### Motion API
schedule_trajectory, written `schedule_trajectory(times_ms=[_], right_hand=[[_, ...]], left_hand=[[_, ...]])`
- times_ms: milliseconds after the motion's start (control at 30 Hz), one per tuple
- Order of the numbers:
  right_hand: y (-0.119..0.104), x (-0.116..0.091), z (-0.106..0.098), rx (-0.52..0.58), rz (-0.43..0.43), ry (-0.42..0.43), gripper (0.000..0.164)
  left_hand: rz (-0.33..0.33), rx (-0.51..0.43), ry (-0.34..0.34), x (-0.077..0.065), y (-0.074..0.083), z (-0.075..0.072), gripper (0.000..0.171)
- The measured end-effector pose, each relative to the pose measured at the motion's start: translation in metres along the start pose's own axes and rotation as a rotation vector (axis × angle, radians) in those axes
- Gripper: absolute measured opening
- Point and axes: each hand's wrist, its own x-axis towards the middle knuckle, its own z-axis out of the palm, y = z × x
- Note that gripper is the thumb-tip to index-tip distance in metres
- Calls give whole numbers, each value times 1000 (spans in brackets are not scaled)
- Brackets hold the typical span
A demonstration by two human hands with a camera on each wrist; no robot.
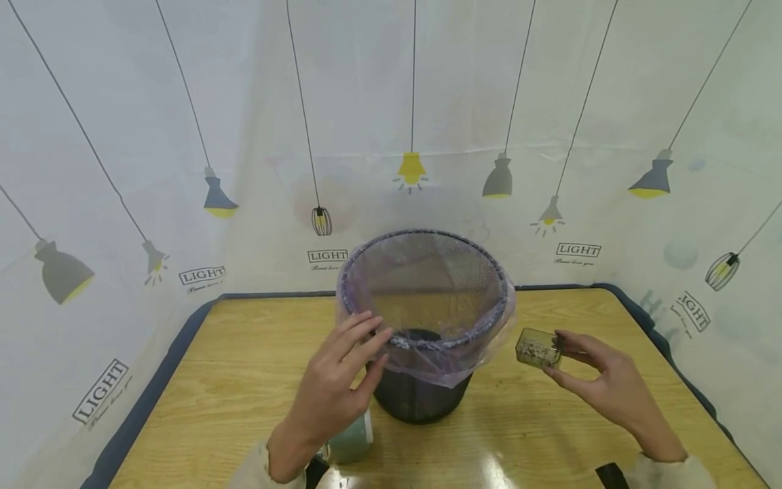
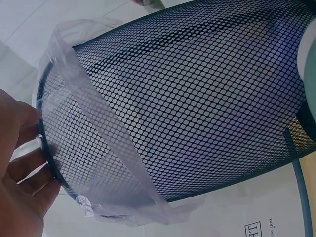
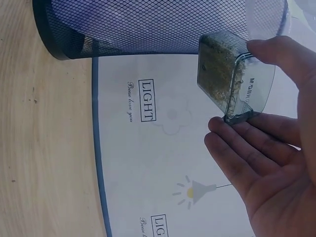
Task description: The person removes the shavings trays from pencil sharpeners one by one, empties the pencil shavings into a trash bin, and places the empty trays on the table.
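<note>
In my right hand [image 1: 601,380] a small see-through shavings box [image 1: 537,348] is pinched between thumb and fingers; grey-brown shavings lie inside it. Lettering shows on its clear wall in the right wrist view. A black mesh wastebasket [image 1: 421,397] stands upright to its left, lined with a thin purple plastic bag [image 1: 449,370] folded over the rim. The fingers of my left hand [image 1: 332,373] reach loosely to the near left part of that rim, and the left wrist view shows the fingertips right at it.
A teal rounded object [image 1: 351,440] with a white edge sits by my left wrist, partly hidden. All this is on a wooden table [image 1: 244,380] with a dark blue border. Behind it hangs a pale sheet [image 1: 366,81] printed with lamps. Small dark specks dot the tabletop.
</note>
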Motion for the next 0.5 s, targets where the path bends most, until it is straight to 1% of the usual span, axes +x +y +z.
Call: schedule_trajectory(times_ms=[133, 267, 500], right_hand=[[-2, 3, -3, -7, 5, 15, 58], [-3, 5, -5, -25, 9, 12, 58], [-10, 7, -9, -37, 53, 16, 58]], left_hand=[[-4, -22, 23, -1, 1, 1, 30], [-3, -32, 50, -3, 1, 3, 29], [-16, -48, 61, -4, 1, 5, 28]])
